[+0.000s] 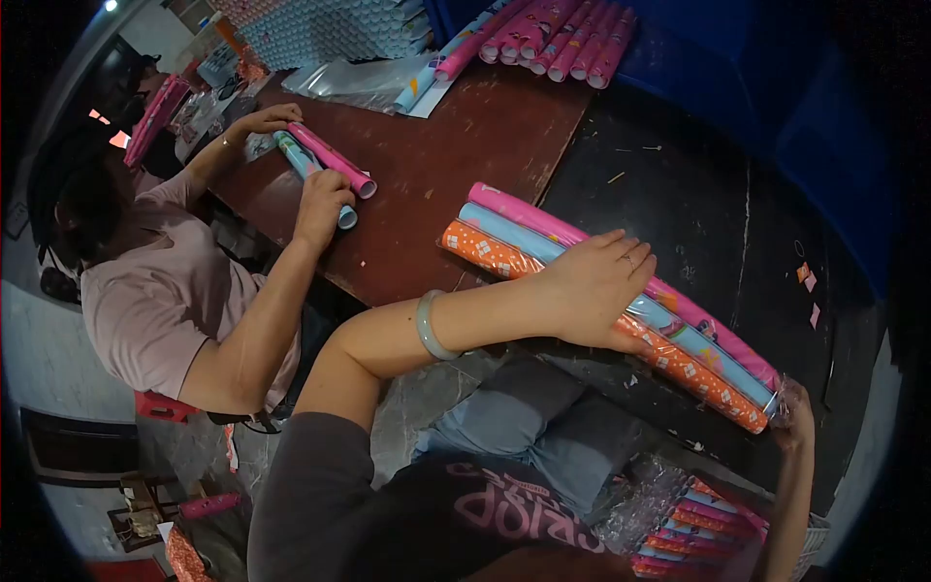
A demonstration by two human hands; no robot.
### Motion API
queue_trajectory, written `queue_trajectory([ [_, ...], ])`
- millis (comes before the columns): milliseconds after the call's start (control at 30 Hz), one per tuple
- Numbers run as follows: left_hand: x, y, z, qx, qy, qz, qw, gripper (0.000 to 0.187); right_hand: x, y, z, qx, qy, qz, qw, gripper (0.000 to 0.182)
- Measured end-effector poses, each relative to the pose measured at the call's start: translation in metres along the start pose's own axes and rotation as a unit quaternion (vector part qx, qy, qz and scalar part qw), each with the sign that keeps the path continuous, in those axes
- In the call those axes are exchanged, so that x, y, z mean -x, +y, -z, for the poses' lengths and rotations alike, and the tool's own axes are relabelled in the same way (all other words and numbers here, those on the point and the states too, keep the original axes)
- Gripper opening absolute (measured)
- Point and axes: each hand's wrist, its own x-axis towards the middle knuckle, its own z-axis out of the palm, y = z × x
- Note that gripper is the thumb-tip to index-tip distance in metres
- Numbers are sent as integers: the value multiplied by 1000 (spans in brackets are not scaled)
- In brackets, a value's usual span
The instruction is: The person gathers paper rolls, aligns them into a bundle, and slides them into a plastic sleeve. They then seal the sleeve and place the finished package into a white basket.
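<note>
Three wrapping paper rolls lie side by side in clear plastic film: a pink roll (698, 308), a light blue roll (514, 226) and an orange roll with white patterns (485, 250). My left hand (596, 291) reaches across the middle of the bundle, its fingers together over the far side and its thumb side by the orange roll. At the right end, my right hand (801, 419) is closed on the bunched plastic film (784, 398). Some of its fingers are hidden behind the film and the roll ends.
A co-worker (184, 281) across the brown table (456, 136) handles a pink roll (335, 160) and a blue roll (346, 217). More pink rolls (558, 39) are stacked at the back beside flat plastic film (349, 85). Wrapped bundles (693, 533) sit low by my right side.
</note>
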Motion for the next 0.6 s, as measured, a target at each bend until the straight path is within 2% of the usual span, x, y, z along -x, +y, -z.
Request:
queue_trajectory([
  [100, -1, -1, 2, 7, -6, 0, 1000, 88, 2, 2, -1, -40, -46, -9, 998, 19],
  [167, 0, 0, 1, 9, -9, -1, 1000, 88, 15, 0, -23, -38, 131, 2, 991, 15],
  [200, 1, 0, 0, 5, -3, 0, 1000, 88, 19, -6, -24, -38, 131, 1, 991, 15],
  [267, 1, 0, 1, 3, 4, 1, 1000, 88, 30, -20, -20, 113, -1, 30, 993, 17],
  [367, 0, 1, 4, 13, 4, 1, 1000, 87, 28, 4, 21, 107, -10, 35, 994, 20],
  [400, -1, 1, 4, 8, -5, 8, 1000, 87, 37, -6, 8, 128, -37, 22, 991, 20],
  [467, -2, 0, 2, 8, -15, 8, 1000, 87, 48, -10, -12, 147, -24, 45, 988, 20],
  [500, -3, 0, 4, 26, -9, -5, 1000, 87, 55, -23, -23, 135, -38, 8, 990, 20],
  [600, -8, 0, 11, 17, -37, -5, 999, 87, 50, -15, -23, 86, -10, 3, 996, 20],
])
